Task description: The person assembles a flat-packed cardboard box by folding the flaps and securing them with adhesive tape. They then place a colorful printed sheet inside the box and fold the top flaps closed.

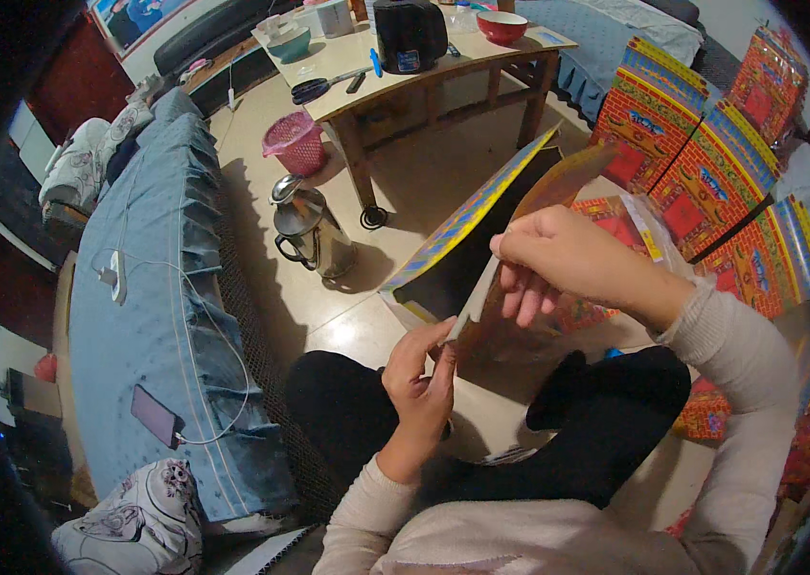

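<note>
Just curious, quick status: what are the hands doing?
Left hand pinching the card sheet's lower edge. Right hand gripping its top. Nothing in the way.

Lots going on around the edges here. Upper middle of the frame there's a wooden table (443, 59) with a black appliance (409, 33), a red bowl (501, 26), a teal bowl (290, 44) and a blue pen (376, 63) on it. Just left of the table's leg sits a pink basket (296, 142), and below that a metal kettle (310, 228) stands on the tan floor (424, 172). Down the left side runs a sofa with a blue cover (151, 316); a phone (156, 415) lies on it at lower left with a white cable (223, 335) plugged in. A patterned cushion (132, 527) is at bottom left. Stacks of bright red-and-yellow folded cartons (711, 182) fill the upper right.
</note>
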